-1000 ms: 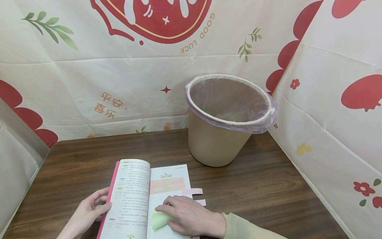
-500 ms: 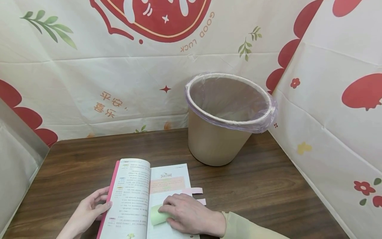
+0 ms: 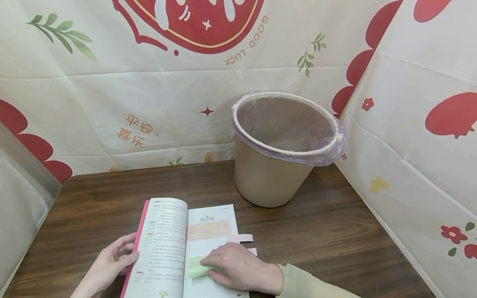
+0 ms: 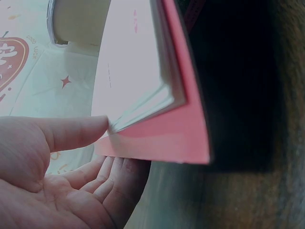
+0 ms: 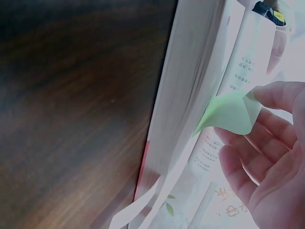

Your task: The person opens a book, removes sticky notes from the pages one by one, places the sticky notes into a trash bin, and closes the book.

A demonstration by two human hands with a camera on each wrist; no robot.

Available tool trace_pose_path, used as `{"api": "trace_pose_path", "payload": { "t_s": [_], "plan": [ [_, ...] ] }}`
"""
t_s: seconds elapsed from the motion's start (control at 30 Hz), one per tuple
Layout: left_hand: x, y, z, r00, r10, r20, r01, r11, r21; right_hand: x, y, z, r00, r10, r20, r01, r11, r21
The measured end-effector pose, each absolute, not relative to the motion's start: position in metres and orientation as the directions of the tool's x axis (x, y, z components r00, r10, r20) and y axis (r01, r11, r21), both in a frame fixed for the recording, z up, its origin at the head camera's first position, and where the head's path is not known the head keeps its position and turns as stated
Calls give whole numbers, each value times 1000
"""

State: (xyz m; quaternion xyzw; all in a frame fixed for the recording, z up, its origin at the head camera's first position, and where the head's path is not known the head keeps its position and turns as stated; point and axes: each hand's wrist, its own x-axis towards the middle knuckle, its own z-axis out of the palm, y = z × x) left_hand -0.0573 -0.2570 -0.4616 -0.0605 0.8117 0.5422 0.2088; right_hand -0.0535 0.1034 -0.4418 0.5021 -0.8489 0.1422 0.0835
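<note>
Sticky note (image 3: 197, 267), flatter than moments ago, seems still stuck; right hand (image 3: 238, 268) pinches its edge, left hand (image 3: 111, 260) grips pink-covered book (image 3: 165, 244).

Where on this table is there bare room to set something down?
Free tabletop: beyond the open book up to the patterned cloth, and between bin and right sleeve. Crowded: the book itself, where the left hand grips the cover and the right hand holds the green note.
</note>
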Motion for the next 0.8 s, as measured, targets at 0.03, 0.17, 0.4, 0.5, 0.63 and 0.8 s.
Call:
{"api": "trace_pose_path", "payload": {
  "t_s": [0.03, 0.17, 0.4, 0.5, 0.63, 0.8],
  "plan": [
    [-57, -257, -462, -906, 128, -404, -324, 404, 855, -53, 104, -442, -487, -828, 277, -873, 452, -181],
    [-57, -257, -462, -907, 130, -402, -321, 405, 856, -52, 106, -443, -520, -817, 247, -848, 459, -267],
    [-57, -257, -463, -906, 130, -404, -324, 401, 857, -50, 108, -442, -612, -766, 196, -774, 529, -349],
    [-58, -257, -462, -904, 128, -408, -329, 400, 855, -51, 109, -442, -649, -741, 175, -736, 551, -393],
    [-58, -257, -461, -901, 126, -414, -335, 404, 851, -52, 110, -443, -690, -705, 164, -685, 563, -462],
    [-59, -257, -461, -902, 130, -413, -332, 402, 853, -54, 112, -446, -717, -670, 192, -654, 551, -518]
  ]
}}
